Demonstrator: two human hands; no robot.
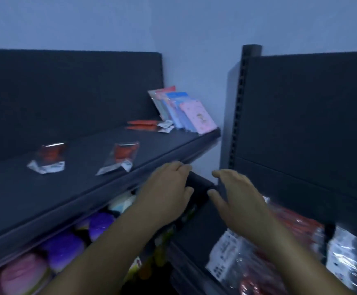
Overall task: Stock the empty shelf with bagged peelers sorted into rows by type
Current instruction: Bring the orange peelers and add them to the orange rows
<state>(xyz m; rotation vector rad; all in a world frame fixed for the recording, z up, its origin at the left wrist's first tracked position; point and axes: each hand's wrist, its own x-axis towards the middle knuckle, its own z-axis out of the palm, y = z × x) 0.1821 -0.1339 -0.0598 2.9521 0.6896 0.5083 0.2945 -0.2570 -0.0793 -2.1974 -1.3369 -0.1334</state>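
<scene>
Both the left hand (165, 192) and the right hand (235, 194) hover spread, holding nothing. Beyond the left hand, a bagged peeler (120, 157) looks light, slick and crinkly; best pinched at its card header.

A row of flat packs (186, 111) stands at the far right end of the top shelf, leaning on the dark back board (71, 94). The front pack is pink (196, 117), with blue ones behind it. Small white packets (165, 125) lie just beside them. On the lower level sit soft round things: purple ones (66, 248), a pink one (22, 275) and a pale one (122, 202). A dark post with holes (240, 99) stands on the right. The wall (173, 22) behind is pale blue.
</scene>
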